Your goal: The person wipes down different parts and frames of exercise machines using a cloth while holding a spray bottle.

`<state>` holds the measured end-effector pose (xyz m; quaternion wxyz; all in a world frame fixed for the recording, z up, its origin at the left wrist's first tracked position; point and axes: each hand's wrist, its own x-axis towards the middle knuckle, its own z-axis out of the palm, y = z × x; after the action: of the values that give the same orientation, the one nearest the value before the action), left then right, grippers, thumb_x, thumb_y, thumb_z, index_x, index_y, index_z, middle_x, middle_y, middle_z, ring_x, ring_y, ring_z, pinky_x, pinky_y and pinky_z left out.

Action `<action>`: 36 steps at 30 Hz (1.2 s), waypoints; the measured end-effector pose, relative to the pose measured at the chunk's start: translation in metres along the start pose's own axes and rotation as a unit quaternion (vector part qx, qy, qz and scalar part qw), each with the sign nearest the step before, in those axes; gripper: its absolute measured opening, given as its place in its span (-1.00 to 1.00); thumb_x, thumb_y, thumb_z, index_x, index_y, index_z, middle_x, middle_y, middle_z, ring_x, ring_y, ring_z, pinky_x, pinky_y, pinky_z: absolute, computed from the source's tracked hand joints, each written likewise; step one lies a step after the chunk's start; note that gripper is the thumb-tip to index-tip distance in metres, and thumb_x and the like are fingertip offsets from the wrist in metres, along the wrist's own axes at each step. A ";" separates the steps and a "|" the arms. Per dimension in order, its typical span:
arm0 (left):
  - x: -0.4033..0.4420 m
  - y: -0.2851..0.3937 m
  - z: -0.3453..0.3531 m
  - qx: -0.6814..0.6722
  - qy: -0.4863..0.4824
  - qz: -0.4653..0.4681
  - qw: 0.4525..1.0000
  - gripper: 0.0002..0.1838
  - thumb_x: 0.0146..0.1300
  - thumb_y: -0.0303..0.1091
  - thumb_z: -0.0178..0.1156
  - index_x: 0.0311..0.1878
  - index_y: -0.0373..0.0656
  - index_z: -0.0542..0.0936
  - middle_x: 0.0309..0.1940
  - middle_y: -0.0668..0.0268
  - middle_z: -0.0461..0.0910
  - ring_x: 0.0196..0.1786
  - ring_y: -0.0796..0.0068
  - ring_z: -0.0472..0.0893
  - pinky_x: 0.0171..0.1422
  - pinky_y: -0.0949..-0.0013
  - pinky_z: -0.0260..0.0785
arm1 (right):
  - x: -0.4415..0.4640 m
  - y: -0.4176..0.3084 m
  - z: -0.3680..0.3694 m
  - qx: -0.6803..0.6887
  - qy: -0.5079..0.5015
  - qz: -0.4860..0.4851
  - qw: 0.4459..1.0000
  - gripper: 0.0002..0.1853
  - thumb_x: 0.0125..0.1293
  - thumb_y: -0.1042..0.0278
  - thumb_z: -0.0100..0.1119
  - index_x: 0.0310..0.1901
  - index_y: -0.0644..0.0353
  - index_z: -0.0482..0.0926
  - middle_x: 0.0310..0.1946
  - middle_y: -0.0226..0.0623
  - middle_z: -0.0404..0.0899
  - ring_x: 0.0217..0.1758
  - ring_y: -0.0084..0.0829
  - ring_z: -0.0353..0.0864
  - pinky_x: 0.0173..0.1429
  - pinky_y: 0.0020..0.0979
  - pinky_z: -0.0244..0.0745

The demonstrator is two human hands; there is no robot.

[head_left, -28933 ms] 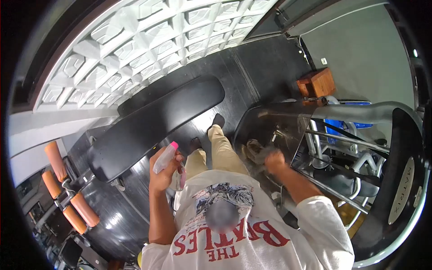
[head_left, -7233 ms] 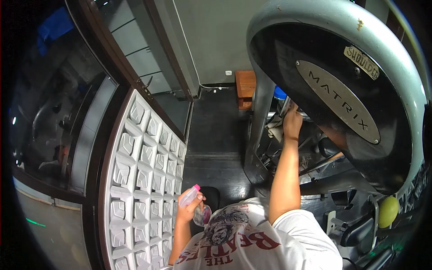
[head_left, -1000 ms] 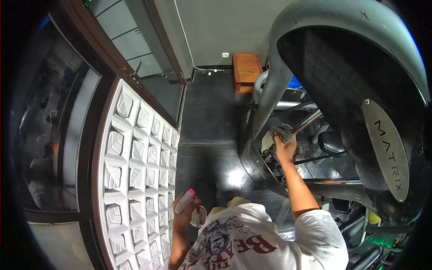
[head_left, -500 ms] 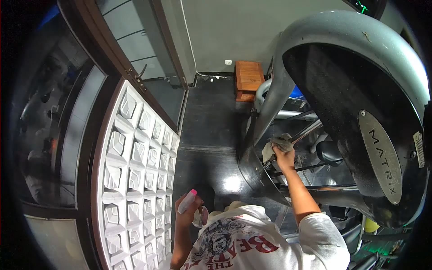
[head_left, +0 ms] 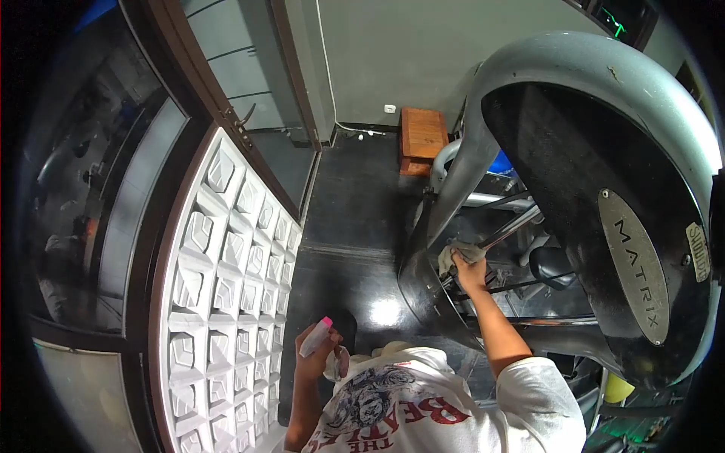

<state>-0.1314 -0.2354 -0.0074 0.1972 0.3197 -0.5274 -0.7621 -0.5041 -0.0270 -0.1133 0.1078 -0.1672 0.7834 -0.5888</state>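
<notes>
My left hand is wrapped around a spray bottle with a pink nozzle tip, held low by my side in front of my shirt. Stretched forward, my right hand grips a greyish cloth. The cloth presses against a metal rod inside the grey frame of the gym machine. A black panel on this machine carries an oval plate reading MATRIX.
A wooden step box stands by the grey wall. To my left are a white panel with raised geometric shapes and a door with a handle. A white cable runs down the wall to the dark floor.
My right hand and the cloth have shifted slightly down and left along the rod, and the cloth looks more bunched. The whole view has tilted a little. My left hand keeps the bottle.
</notes>
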 end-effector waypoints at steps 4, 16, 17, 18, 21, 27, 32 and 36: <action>-0.003 -0.001 -0.003 0.012 -0.020 0.014 1.000 -0.84 0.24 -0.44 0.29 -0.18 -0.31 0.59 -0.41 0.26 0.66 -0.47 0.53 0.62 -0.39 0.42 0.49 | -0.006 0.088 0.015 0.001 -0.034 0.050 0.998 -0.68 0.24 0.29 0.35 -0.05 0.31 0.67 -0.03 -0.18 0.72 0.08 -0.30 0.67 0.23 -0.34 0.46; -0.020 0.001 -0.011 0.032 0.026 -0.040 0.998 -0.84 0.23 -0.45 0.27 -0.17 -0.29 0.58 -0.37 0.26 0.67 -0.43 0.51 0.65 -0.32 0.41 0.51 | 0.005 0.104 0.026 -0.118 -0.132 0.073 0.982 -0.59 0.35 0.15 0.28 0.10 0.25 0.59 0.12 -0.28 0.65 0.22 -0.30 0.58 0.39 -0.31 0.30; -0.022 -0.003 -0.014 0.035 0.021 -0.036 0.998 -0.84 0.23 -0.45 0.27 -0.17 -0.29 0.59 -0.37 0.27 0.67 -0.43 0.51 0.65 -0.32 0.41 0.51 | 0.004 0.119 0.030 -0.115 -0.132 0.081 0.981 -0.58 0.35 0.14 0.27 0.12 0.24 0.58 0.14 -0.29 0.64 0.25 -0.30 0.55 0.42 -0.30 0.27; -0.024 -0.006 -0.017 0.039 0.016 -0.032 0.999 -0.85 0.22 -0.45 0.27 -0.17 -0.29 0.59 -0.37 0.27 0.67 -0.44 0.51 0.65 -0.33 0.41 0.51 | 0.002 0.122 0.031 -0.113 -0.132 0.089 0.981 -0.58 0.36 0.13 0.26 0.13 0.23 0.58 0.17 -0.30 0.63 0.28 -0.30 0.53 0.44 -0.30 0.23; -0.020 -0.010 -0.022 0.050 0.015 -0.042 0.998 -0.85 0.22 -0.45 0.28 -0.17 -0.28 0.58 -0.38 0.28 0.67 -0.44 0.52 0.65 -0.34 0.42 0.50 | 0.002 0.125 0.034 -0.148 -0.145 0.118 0.971 -0.53 0.35 0.06 0.26 0.15 0.21 0.58 0.21 -0.29 0.59 0.35 -0.31 0.45 0.47 -0.26 0.20; -0.019 -0.003 -0.026 0.049 0.009 -0.044 0.998 -0.83 0.22 -0.46 0.30 -0.16 -0.28 0.58 -0.38 0.29 0.67 -0.45 0.53 0.65 -0.35 0.43 0.50 | 0.014 0.186 0.032 -0.164 -0.159 0.094 0.969 -0.12 0.13 -0.04 0.47 0.36 0.27 0.30 0.40 -0.12 0.36 0.39 -0.19 0.40 0.49 -0.29 0.23; -0.025 0.010 -0.027 0.061 0.006 -0.046 0.997 -0.86 0.20 -0.49 0.28 -0.19 -0.29 0.58 -0.40 0.29 0.66 -0.46 0.52 0.65 -0.36 0.43 0.49 | -0.003 0.158 0.034 -0.035 -0.040 0.165 0.985 -0.20 0.05 0.12 0.55 0.25 0.35 0.39 0.26 -0.08 0.47 0.31 -0.23 0.47 0.42 -0.30 0.31; -0.023 0.010 -0.033 0.063 0.009 -0.035 0.997 -0.87 0.19 -0.50 0.26 -0.20 -0.29 0.59 -0.42 0.28 0.65 -0.47 0.52 0.63 -0.38 0.43 0.48 | -0.005 0.078 0.035 -0.017 0.081 0.089 0.993 -0.40 0.11 0.26 0.52 0.12 0.37 0.49 0.00 -0.19 0.66 0.07 -0.34 0.63 0.21 -0.34 0.46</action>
<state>-0.0922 -0.2467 0.0000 0.1543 0.3568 -0.5608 -0.7310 -0.4978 -0.0362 -0.1982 0.0931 -0.0500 0.8111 -0.5753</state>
